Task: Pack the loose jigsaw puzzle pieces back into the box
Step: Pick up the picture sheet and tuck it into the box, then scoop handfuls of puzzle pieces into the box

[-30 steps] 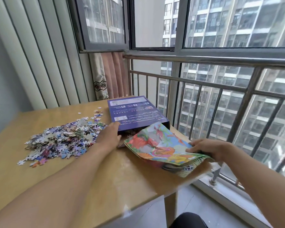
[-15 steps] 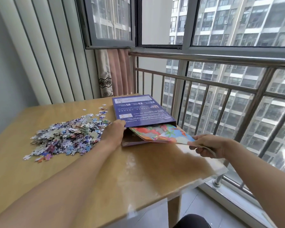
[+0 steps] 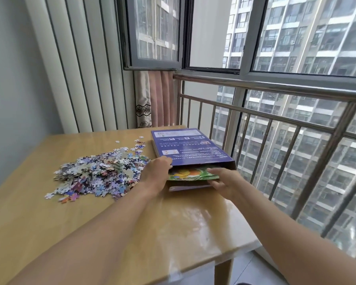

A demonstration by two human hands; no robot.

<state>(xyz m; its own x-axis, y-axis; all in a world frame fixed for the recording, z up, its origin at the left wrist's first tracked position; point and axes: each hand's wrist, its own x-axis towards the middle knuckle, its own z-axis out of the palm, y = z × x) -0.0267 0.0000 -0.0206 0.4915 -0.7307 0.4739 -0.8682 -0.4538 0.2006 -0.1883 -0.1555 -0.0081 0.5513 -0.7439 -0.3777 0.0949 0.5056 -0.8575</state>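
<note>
From the head view we see one purple box [image 3: 190,150] lying flat on the table [image 3: 49,229], right of centre in the frame, its open end toward us. Our left hand [image 3: 155,171] grips the box's near left corner, fingers curled over the edge. Our right hand [image 3: 227,181], fingers extended, presses one colourful sheet [image 3: 190,173] into the opening. One heap of loose puzzle pieces [image 3: 99,174] lies just left of the left hand, touching the wrist.
</note>
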